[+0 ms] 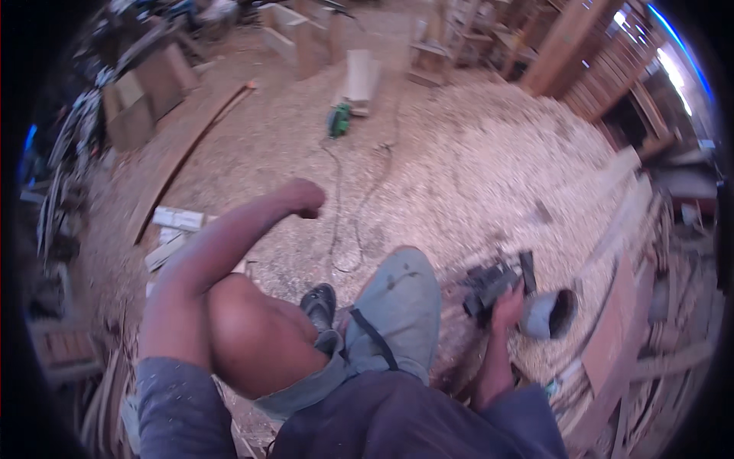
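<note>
My left hand [306, 199] is held out above the shavings, its forearm lying across my bent left knee. Its fingers are curled in, and nothing shows in them. Low on the right, my right hand [507, 306] grips a dark, bulky power tool [489, 284] near the floor; blur hides its exact kind. Right beside that hand lies a grey, hollow cylinder [547, 314] with its dark mouth facing right. Farther off, a green power tool [338, 120] with a cord rests against the near end of a pale timber piece [361, 76].
Wood shavings [489, 161] cover much of the floor. A dark cord [336, 206] loops across it ahead of me. A long curved board [187, 157] lies at left, near short pale blocks [178, 219]. Planks [612, 336] crowd the right, and wooden frames [302, 42] stand at the back.
</note>
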